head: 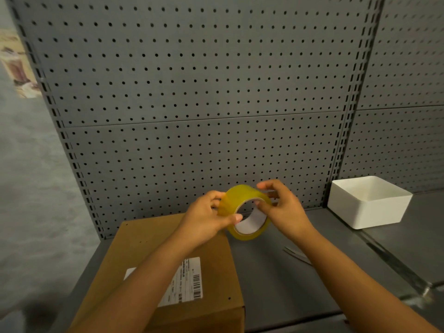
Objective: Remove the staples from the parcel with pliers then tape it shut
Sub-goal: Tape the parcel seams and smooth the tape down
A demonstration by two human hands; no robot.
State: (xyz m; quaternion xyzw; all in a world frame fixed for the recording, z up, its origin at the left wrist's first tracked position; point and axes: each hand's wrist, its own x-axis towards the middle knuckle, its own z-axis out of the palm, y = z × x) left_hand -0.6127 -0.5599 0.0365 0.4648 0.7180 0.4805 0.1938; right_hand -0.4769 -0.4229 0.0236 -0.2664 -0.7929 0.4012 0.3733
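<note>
Holding the yellow tape roll point(245, 212) in the air with both hands, you pinch its rim with your left hand point(206, 218) and your right hand point(284, 207), just above the far right corner of the cardboard parcel point(149, 251). The parcel's white label point(185, 282) has a barcode, but the print is too blurred to read. To the right, the grey shelf point(276, 280) is free up to the white bin point(367, 200).

I hold the yellow tape roll point(245, 212) in the air, on edge, in both grips. The brown cardboard parcel point(153, 272) lies flat by the shelf's left edge, label up. Thin metal pliers point(298, 255) lie right of it.
</note>
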